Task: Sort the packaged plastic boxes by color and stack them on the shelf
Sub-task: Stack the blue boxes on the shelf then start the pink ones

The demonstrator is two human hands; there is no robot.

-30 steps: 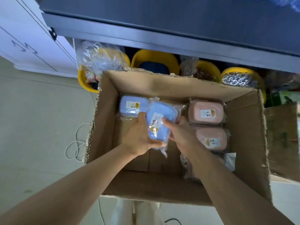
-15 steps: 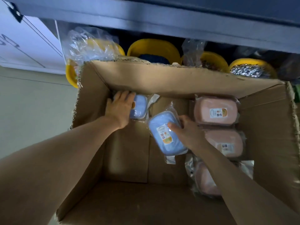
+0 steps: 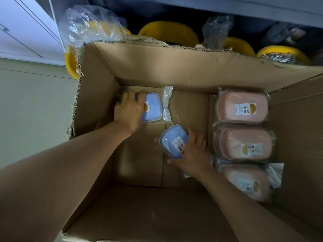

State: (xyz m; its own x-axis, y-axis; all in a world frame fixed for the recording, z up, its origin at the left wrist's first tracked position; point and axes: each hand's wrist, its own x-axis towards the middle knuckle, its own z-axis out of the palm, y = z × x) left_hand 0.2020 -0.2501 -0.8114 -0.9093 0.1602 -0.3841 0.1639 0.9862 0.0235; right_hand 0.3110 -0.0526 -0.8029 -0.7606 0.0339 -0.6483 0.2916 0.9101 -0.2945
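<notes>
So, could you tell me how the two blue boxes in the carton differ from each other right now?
The far blue box lies in the carton's back-left corner under the left hand; the near blue box lies mid-floor, against the right hand. The far one sits roughly square to the walls; the near one is turned diagonally. Both are bagged in clear plastic with a label.

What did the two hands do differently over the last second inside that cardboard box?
A second ago both hands held one blue box together. The left hand let go and reached to the far-left corner, landing on the other blue box. The right hand alone carried the first blue box down toward the cardboard box floor. The three pink boxes on the right stayed put.
</notes>
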